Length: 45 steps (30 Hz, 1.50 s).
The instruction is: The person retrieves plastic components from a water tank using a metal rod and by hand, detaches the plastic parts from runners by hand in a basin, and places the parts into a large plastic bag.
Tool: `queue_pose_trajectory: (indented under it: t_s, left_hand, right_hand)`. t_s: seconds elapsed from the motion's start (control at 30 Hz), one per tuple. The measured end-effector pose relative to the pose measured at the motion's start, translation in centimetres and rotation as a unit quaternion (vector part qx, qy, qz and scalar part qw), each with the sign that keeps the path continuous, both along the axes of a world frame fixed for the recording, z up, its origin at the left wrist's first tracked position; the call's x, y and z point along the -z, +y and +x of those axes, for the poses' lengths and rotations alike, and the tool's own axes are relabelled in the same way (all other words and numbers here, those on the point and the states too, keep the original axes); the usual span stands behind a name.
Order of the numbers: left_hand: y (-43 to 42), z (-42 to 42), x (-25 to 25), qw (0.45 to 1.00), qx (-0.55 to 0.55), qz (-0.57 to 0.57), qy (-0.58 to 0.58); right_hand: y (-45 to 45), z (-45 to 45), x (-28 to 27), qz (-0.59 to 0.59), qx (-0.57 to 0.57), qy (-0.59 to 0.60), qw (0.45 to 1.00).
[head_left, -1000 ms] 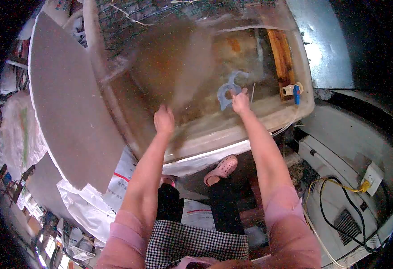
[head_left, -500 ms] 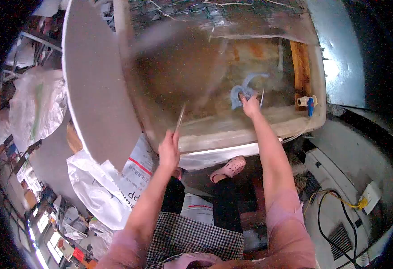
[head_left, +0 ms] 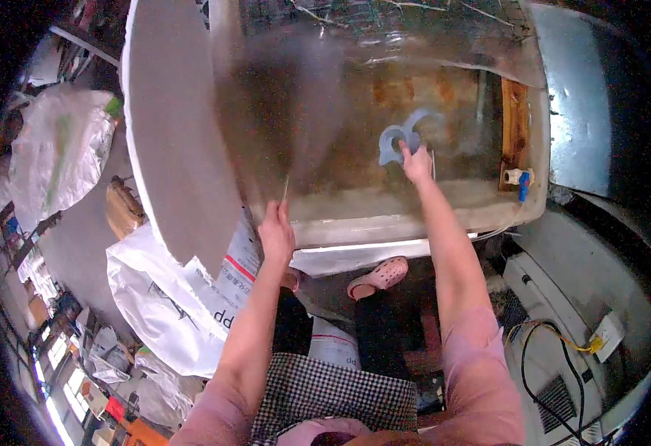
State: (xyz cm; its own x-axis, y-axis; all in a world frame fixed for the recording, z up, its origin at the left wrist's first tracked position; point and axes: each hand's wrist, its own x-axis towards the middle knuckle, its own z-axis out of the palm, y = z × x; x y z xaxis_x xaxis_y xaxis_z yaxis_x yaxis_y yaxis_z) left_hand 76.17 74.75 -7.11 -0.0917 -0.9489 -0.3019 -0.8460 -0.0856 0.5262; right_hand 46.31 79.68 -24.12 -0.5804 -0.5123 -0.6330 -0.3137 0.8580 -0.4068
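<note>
My left hand [head_left: 276, 232] is closed around the thin handle [head_left: 287, 189] of something large, brown and blurred [head_left: 288, 111], held over the left part of a water-filled tub [head_left: 355, 231]. What the blurred thing is cannot be made out. My right hand [head_left: 416, 163] grips a pale blue curved piece [head_left: 389, 149] with a round hole and a hooked arm, over the water on the right side. Close to the right fingers stands a thin white stick [head_left: 433, 165].
Dark netting [head_left: 429, 26] covers the tub's far part. A wooden strip [head_left: 514, 123] and a blue-handled valve [head_left: 523, 186] sit at its right end. Left are a grey board [head_left: 173, 134] and white sacks [head_left: 154, 297]; right, a grey appliance [head_left: 556, 357] with cables.
The view has shifted, so the tub appears farther right. The blurred thing has changed position, and its thin handle now shows above my left hand. My right hand still has the blue piece.
</note>
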Motion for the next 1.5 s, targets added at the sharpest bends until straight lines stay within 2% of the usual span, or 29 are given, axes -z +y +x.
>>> queue_pose_trajectory:
  t_s: [0.07,0.1,0.13,0.2,0.23,0.27,0.37,0.43,0.47,0.5,0.53,0.6,0.67,0.7,0.73,0.8,0.87,0.93,0.97,1.0,1.07,1.2,1.27,1.33,1.37,1.4,1.43,1.47,1.5]
  left_hand:
    - [-1.0,-0.5,0.9,0.998,-0.008,0.054,-0.028]
    - [-0.6,-0.2,0.7,0.998,-0.006,0.054,-0.026]
    - [0.5,0.6,0.1,0.995,-0.031,0.097,-0.017]
    - [2.3,1.0,-3.5,0.986,-0.064,0.153,0.012]
    - [3.0,0.7,-6.3,0.984,-0.070,0.163,0.033]
    - [4.2,2.2,-6.6,0.984,-0.064,0.165,0.009]
    - [7.3,7.3,-7.6,0.991,-0.006,0.131,-0.040]
    - [9.3,9.2,-8.4,0.987,-0.031,0.154,-0.046]
    - [9.7,9.8,-8.7,0.982,-0.057,0.176,-0.049]
    - [9.5,9.4,-9.3,0.981,-0.061,0.176,-0.052]
    - [9.1,8.5,-10.7,0.983,-0.021,0.168,-0.075]
    - [8.8,7.7,-12.7,0.982,0.016,0.161,-0.099]
    - [9.4,7.8,-14.4,0.956,-0.047,0.269,-0.109]
    - [10.4,8.2,-15.2,0.973,-0.018,0.215,-0.083]
    - [10.8,8.4,-16.4,0.973,-0.020,0.213,-0.081]
    - [11.2,8.9,-19.3,0.945,-0.054,0.301,-0.120]
    - [13.9,12.0,-20.4,0.953,-0.039,0.272,-0.128]
    - [14.3,13.5,-20.6,0.959,-0.023,0.243,-0.142]
    - [14.1,13.6,-20.7,0.956,-0.040,0.256,-0.138]
    - [14.2,13.6,-21.1,0.951,-0.059,0.271,-0.135]
    - [13.5,12.8,-20.1,0.947,-0.048,0.282,-0.144]
    - [12.8,9.5,-15.4,0.947,-0.058,0.269,-0.169]
    - [11.8,7.6,-12.5,0.944,-0.093,0.276,-0.158]
    - [11.3,7.7,-8.9,0.959,-0.118,0.227,-0.124]
    - [11.5,8.2,-6.7,0.975,-0.076,0.155,-0.137]
    - [11.6,8.8,-4.5,0.985,-0.035,0.080,-0.148]
    - [11.6,9.7,-2.3,0.980,-0.040,0.096,-0.171]
    - [11.4,9.9,-0.9,0.974,-0.046,0.110,-0.195]
    - [10.5,8.4,-1.4,0.973,-0.044,0.115,-0.193]
  right_hand:
    - [0.1,0.0,2.2,-0.094,0.065,-0.012,0.993]
    - [0.0,0.2,3.5,-0.125,0.046,0.067,0.989]
    - [-0.9,-0.1,3.0,-0.124,0.048,0.068,0.989]
    - [-3.2,-0.8,2.4,-0.010,0.014,0.022,1.000]
    - [-3.6,-0.5,5.3,-0.181,0.138,0.010,0.974]
    - [-5.0,-1.0,5.9,-0.171,0.158,-0.043,0.972]
    - [-10.6,-2.6,4.6,-0.127,0.117,-0.075,0.982]
    - [-14.2,-2.2,5.4,-0.189,0.147,-0.037,0.970]
    - [-15.3,-1.6,4.5,-0.188,0.145,-0.042,0.970]
    - [-16.5,-1.1,3.0,-0.254,0.174,-0.067,0.949]
    - [-17.3,-0.3,2.8,-0.319,0.202,-0.093,0.921]
    - [-17.2,2.3,2.8,-0.324,0.173,-0.075,0.927]
    - [-16.9,4.1,2.2,-0.342,0.116,-0.023,0.932]
    - [-16.4,5.3,0.9,-0.287,0.045,-0.012,0.957]
    - [-15.9,6.9,-0.5,-0.230,-0.024,-0.001,0.973]
    - [-16.0,9.7,-1.5,-0.275,-0.035,0.010,0.961]
    - [-18.2,10.3,-0.9,-0.335,-0.029,0.046,0.941]
    - [-20.8,9.9,-1.2,-0.229,-0.008,-0.017,0.973]
    - [-21.7,9.3,-1.9,-0.119,-0.071,-0.016,0.990]
    - [-21.8,9.3,-2.2,-0.118,-0.069,-0.022,0.990]
    - [-21.5,9.5,-2.1,-0.099,-0.138,0.004,0.985]
    - [-18.3,10.9,-3.1,-0.074,-0.092,-0.014,0.993]
    - [-15.4,11.1,-2.0,-0.084,-0.104,0.026,0.991]
    - [-12.5,10.3,-2.2,-0.095,-0.092,0.056,0.990]
    - [-11.1,9.6,-3.5,-0.089,-0.093,0.059,0.990]
    - [-9.7,8.8,-5.1,-0.078,-0.072,-0.022,0.994]
    - [-8.4,8.0,-6.4,-0.068,-0.050,-0.103,0.991]
    - [-6.8,7.7,-6.6,-0.062,-0.049,-0.100,0.992]
    - [-4.9,7.6,-6.0,-0.117,-0.019,-0.116,0.986]
